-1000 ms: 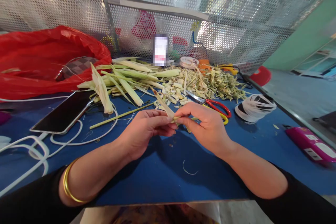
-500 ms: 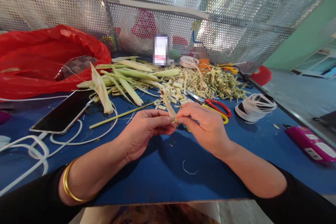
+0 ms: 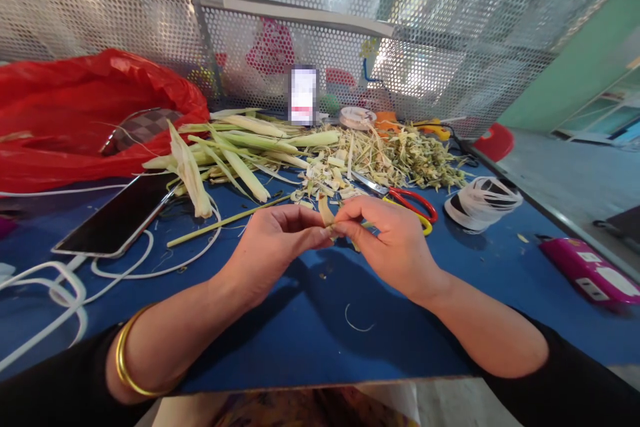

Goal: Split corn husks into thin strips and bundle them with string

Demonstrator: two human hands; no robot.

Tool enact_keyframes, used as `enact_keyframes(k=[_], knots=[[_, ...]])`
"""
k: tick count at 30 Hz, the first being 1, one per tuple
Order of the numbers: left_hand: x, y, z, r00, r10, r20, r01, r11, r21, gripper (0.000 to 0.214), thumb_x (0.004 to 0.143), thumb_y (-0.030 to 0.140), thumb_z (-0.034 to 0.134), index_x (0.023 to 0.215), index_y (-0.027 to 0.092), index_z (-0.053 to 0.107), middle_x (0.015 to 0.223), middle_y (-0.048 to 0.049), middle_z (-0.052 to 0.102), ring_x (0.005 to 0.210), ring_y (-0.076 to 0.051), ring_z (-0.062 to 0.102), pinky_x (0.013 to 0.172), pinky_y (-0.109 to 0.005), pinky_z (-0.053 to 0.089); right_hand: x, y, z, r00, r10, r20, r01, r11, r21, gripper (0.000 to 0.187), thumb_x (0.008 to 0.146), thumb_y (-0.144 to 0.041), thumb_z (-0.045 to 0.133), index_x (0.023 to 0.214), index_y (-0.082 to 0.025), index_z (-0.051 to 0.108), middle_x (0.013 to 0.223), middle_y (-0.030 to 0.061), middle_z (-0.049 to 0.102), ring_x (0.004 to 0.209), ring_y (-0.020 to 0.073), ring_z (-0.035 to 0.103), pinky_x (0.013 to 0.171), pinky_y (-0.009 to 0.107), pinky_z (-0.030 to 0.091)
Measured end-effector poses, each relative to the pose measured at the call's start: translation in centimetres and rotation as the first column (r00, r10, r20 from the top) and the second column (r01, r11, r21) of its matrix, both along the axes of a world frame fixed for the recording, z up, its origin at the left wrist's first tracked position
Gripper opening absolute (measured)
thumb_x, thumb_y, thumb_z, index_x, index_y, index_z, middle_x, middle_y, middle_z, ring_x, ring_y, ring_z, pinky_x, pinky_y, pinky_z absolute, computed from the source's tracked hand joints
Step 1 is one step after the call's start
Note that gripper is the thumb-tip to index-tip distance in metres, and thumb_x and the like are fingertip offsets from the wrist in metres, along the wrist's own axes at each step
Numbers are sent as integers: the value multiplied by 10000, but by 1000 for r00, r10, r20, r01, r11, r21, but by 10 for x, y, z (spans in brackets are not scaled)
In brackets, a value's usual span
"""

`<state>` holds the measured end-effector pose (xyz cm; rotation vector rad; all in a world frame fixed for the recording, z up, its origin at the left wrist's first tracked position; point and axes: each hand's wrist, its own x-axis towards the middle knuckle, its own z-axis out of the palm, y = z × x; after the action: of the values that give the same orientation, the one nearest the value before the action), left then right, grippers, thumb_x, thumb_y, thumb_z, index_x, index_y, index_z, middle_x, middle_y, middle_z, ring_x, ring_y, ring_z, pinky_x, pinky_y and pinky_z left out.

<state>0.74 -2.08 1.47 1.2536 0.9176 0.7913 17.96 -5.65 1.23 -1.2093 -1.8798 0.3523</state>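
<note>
My left hand (image 3: 273,247) and my right hand (image 3: 390,240) meet over the blue table (image 3: 310,327), fingertips pinched together on a pale leaf strip (image 3: 326,212). Only a short stub of the strip sticks up between the fingers. A gold bangle sits on my left wrist. Behind the hands lies a pile of green and pale leaves (image 3: 240,147) and a heap of cut scraps (image 3: 400,157). Red-handled scissors (image 3: 407,203) lie just beyond my right hand.
A phone (image 3: 117,217) with white cables (image 3: 75,280) lies at the left, a red plastic bag (image 3: 85,113) behind it. A spool of white thread (image 3: 483,203) and a pink case (image 3: 590,270) sit at the right. A perforated metal screen backs the table.
The strip stood long and slanted between my fingers a second ago; now only a short stub shows. Both hands have stayed in place, pinched together.
</note>
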Motion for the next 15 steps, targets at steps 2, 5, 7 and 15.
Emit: enact_keyframes(k=[2, 5, 7, 15], knots=[[1, 0, 1, 999, 13, -32, -12, 1000, 25, 128, 644, 245, 753, 708, 151, 695, 675, -6, 690, 642, -127, 614, 655, -229, 478, 0, 1, 0, 1000, 6, 1, -6, 1000, -1, 89, 853, -154, 570, 774, -184, 596, 731, -4, 598, 709, 125, 556, 662, 247, 426], [2, -1, 3, 997, 37, -63, -34, 998, 52, 125, 641, 251, 755, 687, 149, 697, 638, -4, 682, 611, -123, 600, 631, -224, 475, -1, 1, 0, 1000, 10, 0, -10, 1000, -8, 93, 854, -150, 565, 772, -185, 594, 737, 0, 604, 713, 126, 558, 663, 248, 429], [2, -1, 4, 996, 41, -74, -36, 997, 69, 124, 644, 259, 753, 681, 152, 704, 630, -8, 684, 605, -126, 600, 622, -224, 474, -1, 1, 0, 1000, 5, -7, -5, 1000, -2, 91, 853, -152, 567, 772, -187, 592, 734, -1, 603, 704, 124, 557, 652, 246, 431], [2, -2, 3, 994, 71, -79, -65, 994, 83, 91, 635, 235, 748, 675, 159, 717, 623, -14, 693, 599, -140, 616, 606, -232, 480, -3, 0, -1, 999, -17, -29, 16, 1000, -6, 59, 837, -156, 595, 785, -184, 606, 732, -2, 619, 688, 122, 565, 634, 243, 436]])
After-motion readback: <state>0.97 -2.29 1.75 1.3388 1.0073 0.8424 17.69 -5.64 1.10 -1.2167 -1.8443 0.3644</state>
